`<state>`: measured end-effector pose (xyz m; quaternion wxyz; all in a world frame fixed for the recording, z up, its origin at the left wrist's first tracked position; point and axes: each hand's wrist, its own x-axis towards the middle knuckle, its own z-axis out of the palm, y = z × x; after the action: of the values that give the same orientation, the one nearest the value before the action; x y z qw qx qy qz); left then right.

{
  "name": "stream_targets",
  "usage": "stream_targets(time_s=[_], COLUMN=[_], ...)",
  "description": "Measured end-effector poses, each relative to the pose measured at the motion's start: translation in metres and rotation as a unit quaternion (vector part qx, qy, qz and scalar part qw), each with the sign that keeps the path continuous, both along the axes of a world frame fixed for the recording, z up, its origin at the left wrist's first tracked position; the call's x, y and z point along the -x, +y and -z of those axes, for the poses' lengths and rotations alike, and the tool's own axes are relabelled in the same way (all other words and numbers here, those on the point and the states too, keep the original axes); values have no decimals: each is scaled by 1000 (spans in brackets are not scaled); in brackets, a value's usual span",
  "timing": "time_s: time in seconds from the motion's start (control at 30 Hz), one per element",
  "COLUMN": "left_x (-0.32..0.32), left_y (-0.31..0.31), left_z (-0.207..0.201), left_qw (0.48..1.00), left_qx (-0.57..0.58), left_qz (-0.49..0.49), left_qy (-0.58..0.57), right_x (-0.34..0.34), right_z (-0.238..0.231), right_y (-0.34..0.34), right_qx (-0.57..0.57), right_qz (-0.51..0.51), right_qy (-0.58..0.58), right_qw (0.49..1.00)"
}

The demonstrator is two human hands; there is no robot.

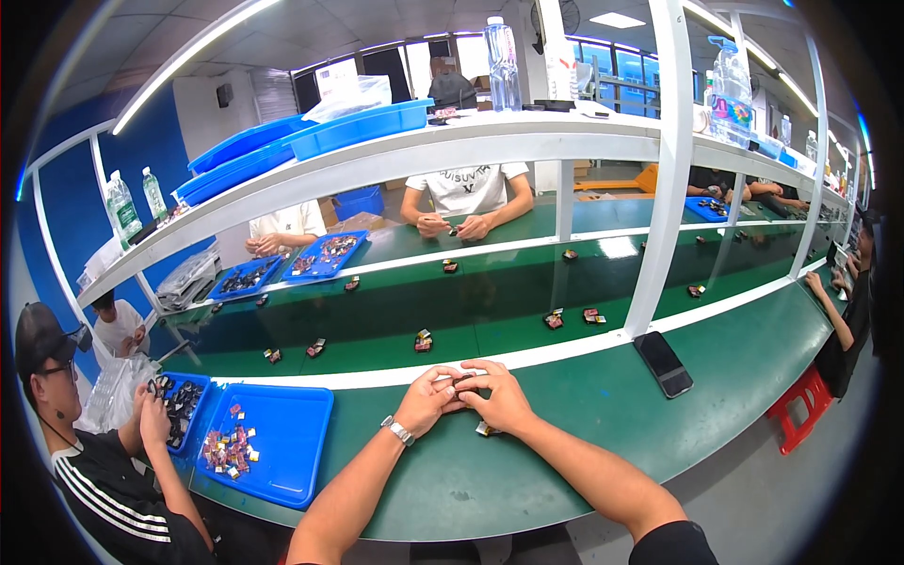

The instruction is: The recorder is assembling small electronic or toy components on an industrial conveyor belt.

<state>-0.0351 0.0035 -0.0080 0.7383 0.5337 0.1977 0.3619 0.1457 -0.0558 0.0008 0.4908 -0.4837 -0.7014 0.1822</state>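
Observation:
My left hand [426,405], with a metal watch on its wrist, and my right hand [503,403] meet over the green bench at the white rail. Between their closed fingertips they pinch a small dark part [462,380]. Fingers cover most of it, so its exact kind is hidden. Just under my right hand, a small piece with white and yellow on it [484,428] lies on the bench, partly covered by the hand.
A blue tray [315,443] holding small pink, white and yellow pieces stands left of my arms. A black phone [664,364] lies to the right. Beyond the rail, a green belt [480,330] carries several small assemblies. White posts [664,179] hold up a shelf. Co-workers sit around.

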Motion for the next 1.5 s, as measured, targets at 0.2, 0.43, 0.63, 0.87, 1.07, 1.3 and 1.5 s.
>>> stream_targets(time_s=[0.2, 0.43, 0.63, 0.87, 1.07, 1.3, 1.5], left_x=[0, 6, 7, 8, 10, 6, -2], left_y=[-7, -8, -5, -2, -2, -4, -4], left_z=[-5, -13, -9, -6, -5, -6, -6], left_qw=[1000, 999, 1000, 999, 1000, 999, 998], left_qx=[-18, -1, 9, 17, 19, 18, 22], left_qz=[-18, -33, -19, -20, -12, -30, -39], left_qy=[18, 22, 22, 20, 17, 35, 41], right_x=[2, 9, 15, 16, 21, 19, 15], right_z=[-3, -7, -14, -13, -5, -2, 3], right_y=[0, -1, -3, -3, 2, 4, 5], right_qx=[-8, -41, -92, -167, -177, -189, -192], right_qz=[-10, 1, 46, 40, 71, 87, 103], right_qy=[11, -42, -33, -88, -116, -140, -163], right_qw=[1000, 998, 994, 981, 975, 968, 962])
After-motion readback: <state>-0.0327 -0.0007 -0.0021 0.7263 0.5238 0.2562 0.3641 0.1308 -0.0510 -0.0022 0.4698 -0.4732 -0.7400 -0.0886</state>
